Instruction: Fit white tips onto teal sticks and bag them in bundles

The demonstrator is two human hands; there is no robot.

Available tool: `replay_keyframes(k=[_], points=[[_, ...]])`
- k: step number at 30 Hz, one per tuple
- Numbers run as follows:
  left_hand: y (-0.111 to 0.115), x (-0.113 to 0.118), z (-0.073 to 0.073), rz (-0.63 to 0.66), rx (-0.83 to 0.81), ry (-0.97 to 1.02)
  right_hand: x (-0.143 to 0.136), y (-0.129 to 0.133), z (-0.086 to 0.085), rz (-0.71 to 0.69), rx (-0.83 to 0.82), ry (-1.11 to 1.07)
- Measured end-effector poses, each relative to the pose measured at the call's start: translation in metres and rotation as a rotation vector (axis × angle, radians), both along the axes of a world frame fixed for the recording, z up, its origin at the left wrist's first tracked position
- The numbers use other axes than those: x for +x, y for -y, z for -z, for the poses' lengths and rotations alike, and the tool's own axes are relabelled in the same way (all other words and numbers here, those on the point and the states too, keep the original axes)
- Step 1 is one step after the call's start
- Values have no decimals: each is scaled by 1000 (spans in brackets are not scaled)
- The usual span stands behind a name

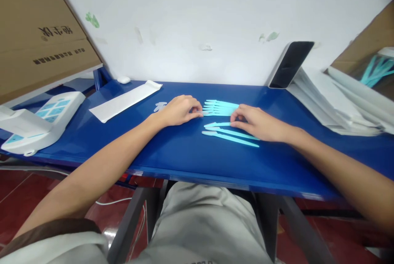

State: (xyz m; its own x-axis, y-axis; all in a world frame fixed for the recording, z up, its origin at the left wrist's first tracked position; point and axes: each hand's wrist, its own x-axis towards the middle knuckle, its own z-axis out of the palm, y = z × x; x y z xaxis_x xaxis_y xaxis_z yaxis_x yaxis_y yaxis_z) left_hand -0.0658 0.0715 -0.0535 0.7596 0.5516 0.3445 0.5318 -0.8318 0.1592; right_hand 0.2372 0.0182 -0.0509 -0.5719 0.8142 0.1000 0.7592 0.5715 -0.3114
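Observation:
My left hand (184,110) is closed, thumb and fingertips pinching a small clear blade cap (200,112) at the left ends of a row of turquoise eyebrow razors (220,107). My right hand (255,121) has its thumb and index finger closed on the handle of one eyebrow razor (218,124), just below that row. Its palm hides the right ends of several razors. Nearer the table edge, two more razors (235,139) lie slanted and roughly parallel. Several loose clear caps (160,106) form a small pile beside my left wrist.
On the blue table (184,157), a white sleeve (126,100) lies at left beyond a white device with light-blue panels (52,110). A phone (291,65) leans against the back wall, near stacked white packets (341,108). A cardboard box (40,17) stands far left.

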Motion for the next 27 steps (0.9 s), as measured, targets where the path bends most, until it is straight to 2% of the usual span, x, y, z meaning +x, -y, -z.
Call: replay_keyframes(k=[3,6,10,16,19,27], points=[[1,1,-1,5,9,-1,6,0,-5,-24,-68,19],[2,1,-2,20,29,-4,10,0,-4,9,73,55],[4,2,-2,-23,54,15,11,-1,-3,43,283,12],[6,3,-2,-101,93,36,10,1,-8,54,210,-68],[7,3,-2,-97,102,64,9,3,-9,40,246,-71],[9,5,-2,-84,46,106,3,4,-3,129,304,45]])
